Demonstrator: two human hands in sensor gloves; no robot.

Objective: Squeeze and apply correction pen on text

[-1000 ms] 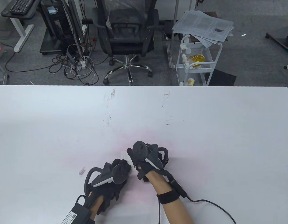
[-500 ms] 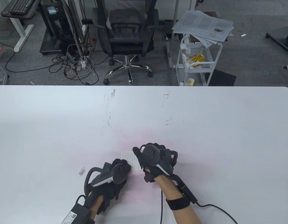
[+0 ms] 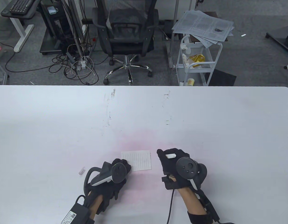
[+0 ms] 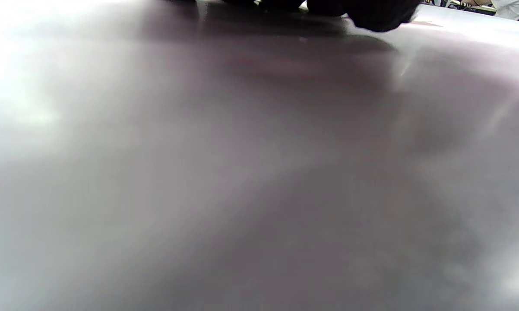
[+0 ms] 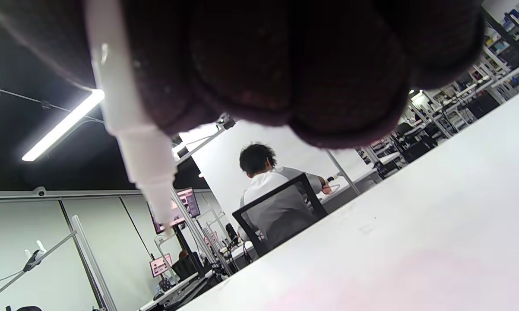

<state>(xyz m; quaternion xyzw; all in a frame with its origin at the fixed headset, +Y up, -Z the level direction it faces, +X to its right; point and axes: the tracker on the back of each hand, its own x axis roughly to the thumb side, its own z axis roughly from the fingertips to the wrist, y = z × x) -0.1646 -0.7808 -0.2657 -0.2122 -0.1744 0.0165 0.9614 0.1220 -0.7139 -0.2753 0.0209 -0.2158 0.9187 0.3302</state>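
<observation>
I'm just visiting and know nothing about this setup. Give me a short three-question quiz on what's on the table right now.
1. True or false: the black-gloved right hand rests on the small lined paper slip.
2. Which hand holds the white correction pen?
3. The small clear cap lies: A) left of the black-gloved left hand; B) on the slip; C) right of the pen.

Key: 1. False, the right hand is beside the slip, apart from it. 2. The right hand. 3. A.
</observation>
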